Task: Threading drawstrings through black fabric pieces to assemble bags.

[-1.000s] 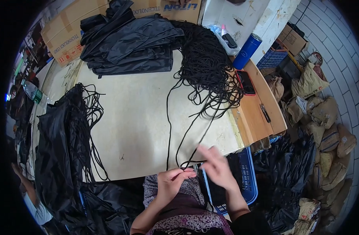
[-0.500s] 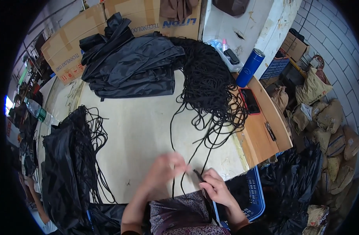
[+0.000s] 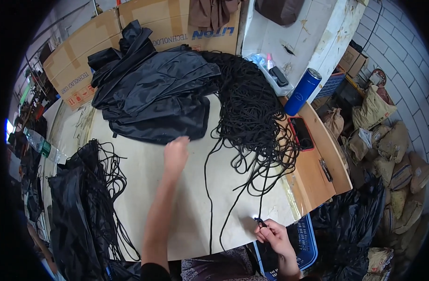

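My left hand (image 3: 176, 155) reaches over the table to the near edge of a pile of folded black fabric pieces (image 3: 153, 93). Its fingers are closed at that edge, pinching the fabric. Close to the table's front edge, my right hand (image 3: 275, 238) is closed on the end of a black cord (image 3: 260, 206). Something small and dark sits at its fingertips, its kind unclear. The cord runs up to a big tangled heap of black cords (image 3: 252, 98) beside the fabric. Two more cord ends trail down the table from the heap.
More black fabric with cords (image 3: 78, 206) hangs over the table's left side, near a plastic bottle (image 3: 43, 147). Along the right stand a blue tumbler (image 3: 302, 91), a red-cased phone (image 3: 300, 133) and snips (image 3: 325, 169). Below is a blue basket (image 3: 309, 243); sacks (image 3: 402, 171) lie beyond.
My left hand has moved from beside the right hand up to the fabric pile, whose near edge has shifted toward me. My right hand has moved slightly right, still holding the cord.
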`<move>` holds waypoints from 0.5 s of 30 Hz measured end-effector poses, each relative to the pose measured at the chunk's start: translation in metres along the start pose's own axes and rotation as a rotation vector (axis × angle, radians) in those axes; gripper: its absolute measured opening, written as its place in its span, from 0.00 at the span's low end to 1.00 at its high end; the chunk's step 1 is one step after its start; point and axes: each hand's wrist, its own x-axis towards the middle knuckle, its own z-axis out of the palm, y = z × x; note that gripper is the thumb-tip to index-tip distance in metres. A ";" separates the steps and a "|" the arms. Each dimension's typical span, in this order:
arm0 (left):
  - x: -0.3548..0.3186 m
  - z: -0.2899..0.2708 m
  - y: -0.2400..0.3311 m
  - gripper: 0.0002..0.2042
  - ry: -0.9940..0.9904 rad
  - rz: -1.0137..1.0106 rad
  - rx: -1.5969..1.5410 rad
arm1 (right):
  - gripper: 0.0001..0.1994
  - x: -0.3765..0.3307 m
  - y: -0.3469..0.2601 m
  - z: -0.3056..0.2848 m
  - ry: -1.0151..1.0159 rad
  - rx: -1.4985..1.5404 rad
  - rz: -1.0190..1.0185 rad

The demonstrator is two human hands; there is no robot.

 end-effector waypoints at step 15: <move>-0.157 -0.141 0.074 0.16 -0.291 -0.278 -0.001 | 0.05 0.006 0.017 0.061 -0.051 -0.733 -0.220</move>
